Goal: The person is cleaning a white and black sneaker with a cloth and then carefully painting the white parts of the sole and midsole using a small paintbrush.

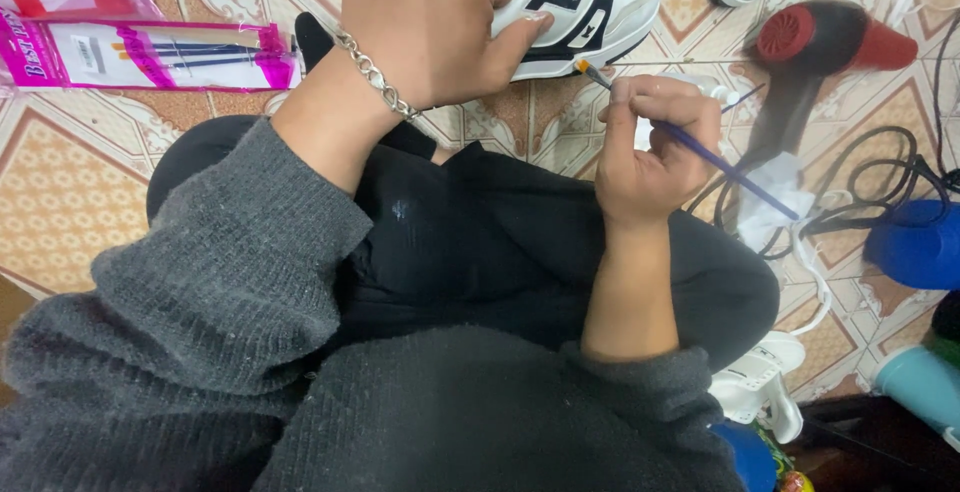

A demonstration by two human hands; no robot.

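Step in hand: detail painting on sneaker (585,7). Left hand (430,22) fingers wrapped round shoe, steadying it above lap. Right hand (655,147) fingers pinched on fine paintbrush (690,142), tip just beside sole edge. Next move likely needs steady, light bristle contact.

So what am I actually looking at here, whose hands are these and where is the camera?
The camera sits on a person's head and looks down at their lap, so these are that person's own hands. The left hand, with a chain bracelet, grips a white and black sneaker. The right hand holds a thin blue paintbrush, its tip near the shoe's side. On the tiled floor lie a pink pack of brushes and a red and black hair dryer.
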